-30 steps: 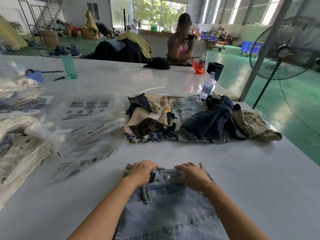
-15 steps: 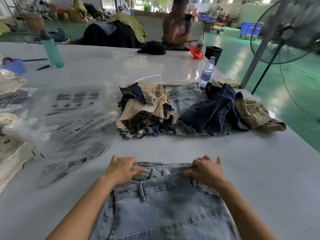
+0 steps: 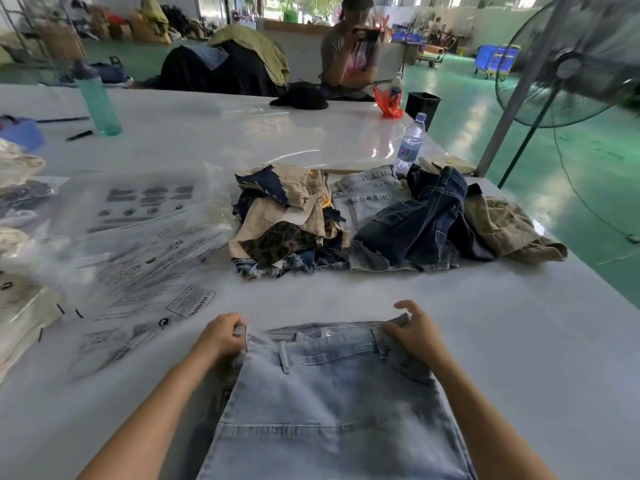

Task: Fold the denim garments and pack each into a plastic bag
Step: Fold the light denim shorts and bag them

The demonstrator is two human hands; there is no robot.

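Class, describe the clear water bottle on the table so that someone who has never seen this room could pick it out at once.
Start at the big white table and find the heap of unfolded garments across its middle. At the heap's far edge, toward the standing fan, stands the small clear water bottle. Its blue cap and blue label set it apart from the taller teal bottle far left.

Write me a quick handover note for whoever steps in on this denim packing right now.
Left hand grips the left end of the waistband of the light denim garment; right hand grips the right end. The garment lies flat on the white table, not yet folded.
Empty plastic bags lie to the left; some packed bags sit at the far left edge.
The unfolded pile waits behind the garment.
Left to do: fold this piece, bag it, then work through the pile.
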